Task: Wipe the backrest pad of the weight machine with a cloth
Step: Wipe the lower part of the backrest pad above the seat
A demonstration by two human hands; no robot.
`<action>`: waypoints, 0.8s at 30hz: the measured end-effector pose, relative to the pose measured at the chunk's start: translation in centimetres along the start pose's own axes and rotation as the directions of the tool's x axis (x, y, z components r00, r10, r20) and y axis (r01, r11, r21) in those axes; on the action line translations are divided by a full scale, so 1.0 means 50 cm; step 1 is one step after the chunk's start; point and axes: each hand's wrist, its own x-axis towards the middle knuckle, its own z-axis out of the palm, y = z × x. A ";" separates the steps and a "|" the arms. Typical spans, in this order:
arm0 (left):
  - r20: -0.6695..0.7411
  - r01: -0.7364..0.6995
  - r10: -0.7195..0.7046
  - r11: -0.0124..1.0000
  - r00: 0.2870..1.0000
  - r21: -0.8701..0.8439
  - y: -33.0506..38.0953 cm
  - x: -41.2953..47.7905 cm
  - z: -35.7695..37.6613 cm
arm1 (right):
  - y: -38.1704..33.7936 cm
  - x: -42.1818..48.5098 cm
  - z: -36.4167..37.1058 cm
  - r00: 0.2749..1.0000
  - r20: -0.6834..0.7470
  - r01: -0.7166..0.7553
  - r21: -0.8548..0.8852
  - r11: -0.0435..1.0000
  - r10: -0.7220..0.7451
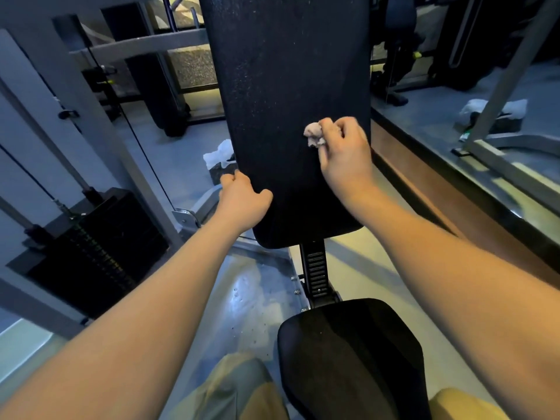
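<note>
The right grip (345,153), a bare hand, is holding a small, crumpled pale cloth (314,134) tightly. The fingers are curling over it, and only a wad of it is showing past the knuckles on the left. The grip is pressing the cloth against the front face of the black backrest pad (272,86), near the pad's right edge and a little below the middle of its visible height.

The left grip (242,201) is clasping the pad's left edge low down. Its thumb is lying across the front face while the fingers are wrapping round the edge, with their tips hidden behind it. Both bare forearms are reaching up from the bottom of the view.

The pad is standing upright and tall, and its dark surface is showing fine pale speckles. Beneath it a black notched adjustment post (316,272) is running down to the black seat pad (348,353) at lower right.

To the left a black weight stack (97,253) is standing within a grey metal frame (145,45). The glossy grey floor (251,298) is catching the light. A crumpled white item (219,153) is lying on it just behind the pad's left edge. Yellow-clad legs (236,386) are showing at the bottom. More gym equipment is standing dim at upper right.
</note>
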 end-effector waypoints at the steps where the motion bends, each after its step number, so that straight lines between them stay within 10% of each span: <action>1: -0.003 0.004 -0.004 1.000 1.000 0.006 0.000 0.002 0.002 | -0.010 -0.034 0.009 1.000 0.025 0.018 0.012 1.000 -0.018; 7: 0.030 0.041 -0.041 0.999 0.999 -0.002 0.002 -0.001 0.000 | -0.003 -0.139 -0.003 0.909 0.323 0.252 0.081 0.964 -0.264; 16: 0.037 0.019 -0.013 0.985 0.999 -0.174 -0.024 -0.013 0.001 | -0.054 -0.046 0.019 0.985 0.132 0.098 0.093 0.991 -0.110; 24: -0.017 -0.005 0.001 0.975 1.000 -0.220 -0.029 -0.039 0.023 | 0.019 -0.342 0.040 0.830 0.468 0.256 0.160 0.953 -0.302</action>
